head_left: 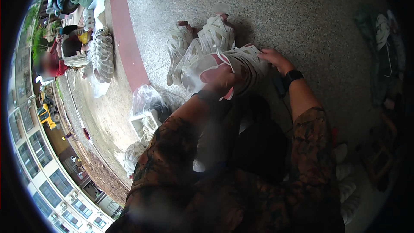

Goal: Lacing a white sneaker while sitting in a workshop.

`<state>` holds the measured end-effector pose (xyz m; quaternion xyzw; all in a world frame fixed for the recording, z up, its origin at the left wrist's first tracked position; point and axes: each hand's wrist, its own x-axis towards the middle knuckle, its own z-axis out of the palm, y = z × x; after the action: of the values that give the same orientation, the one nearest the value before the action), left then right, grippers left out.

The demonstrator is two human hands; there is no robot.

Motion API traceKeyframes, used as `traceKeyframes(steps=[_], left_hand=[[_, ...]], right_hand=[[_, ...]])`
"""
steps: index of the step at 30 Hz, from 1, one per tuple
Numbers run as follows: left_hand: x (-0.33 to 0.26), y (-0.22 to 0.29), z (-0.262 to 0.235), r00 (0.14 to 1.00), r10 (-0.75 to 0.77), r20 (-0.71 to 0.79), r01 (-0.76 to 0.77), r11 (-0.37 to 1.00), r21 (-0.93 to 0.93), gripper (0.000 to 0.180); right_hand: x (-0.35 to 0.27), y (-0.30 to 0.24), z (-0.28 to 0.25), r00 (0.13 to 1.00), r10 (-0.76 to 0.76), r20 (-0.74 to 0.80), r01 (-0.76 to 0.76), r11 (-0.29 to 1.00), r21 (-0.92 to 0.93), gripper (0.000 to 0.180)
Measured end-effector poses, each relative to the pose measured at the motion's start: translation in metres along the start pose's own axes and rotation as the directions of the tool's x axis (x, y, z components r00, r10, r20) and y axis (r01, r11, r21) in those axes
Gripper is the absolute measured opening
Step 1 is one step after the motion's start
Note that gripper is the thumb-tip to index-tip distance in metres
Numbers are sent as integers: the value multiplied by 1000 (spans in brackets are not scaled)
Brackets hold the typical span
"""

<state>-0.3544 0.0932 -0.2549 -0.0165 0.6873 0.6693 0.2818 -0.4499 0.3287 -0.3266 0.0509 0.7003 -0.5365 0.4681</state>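
Several bundles of nested white strappy pieces, which look like sandal uppers (217, 32), lie on the speckled floor in front of me. The nearest bundle (250, 67) is between my hands, its pieces fanned like ribs. My left hand (224, 80) is curled at its left end, on a white piece with a pink-red inside and a loose white strap; a haze on the picture blurs these fingers. At the bundle's far right edge, my right hand (276, 59) grips the outer pieces between thumb and fingers. A dark watch (293, 77) is on my right wrist.
Left of my arm stand a clear plastic bag (148, 99) and a white container (148, 123). A red floor strip (125, 30) runs beyond them. Another person (54, 58) sits at the far left beside a long white stack (102, 56). Dark green cloth (375, 56) lies at right.
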Motion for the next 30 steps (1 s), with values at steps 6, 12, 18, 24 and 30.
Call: traceKeyframes(steps=[6, 12, 18, 24, 30], left_hand=[[-42, 65, 18, 960, -207, 189, 280, 750, -600, 30], [-97, 153, 26, 986, 71, 148, -42, 981, -191, 40], [-192, 200, 54, 971, 220, 95, -132, 821, -556, 62], [-303, 160, 102, 907, 374, -194, -363, 458, -811, 55], [-367, 86, 129, 916, -186, -356, -256, 413, -874, 35]], right_hand=[[-98, -43, -17, 982, -104, 159, 92, 992, 83, 47], [-236, -140, -34, 949, -306, 78, 313, 942, -119, 59], [-396, -260, 16, 757, -623, 198, 652, 742, -157, 70], [-460, -296, 134, 709, -527, 467, 701, 462, -543, 64], [-420, -208, 283, 524, -475, 707, 752, -134, -646, 36]])
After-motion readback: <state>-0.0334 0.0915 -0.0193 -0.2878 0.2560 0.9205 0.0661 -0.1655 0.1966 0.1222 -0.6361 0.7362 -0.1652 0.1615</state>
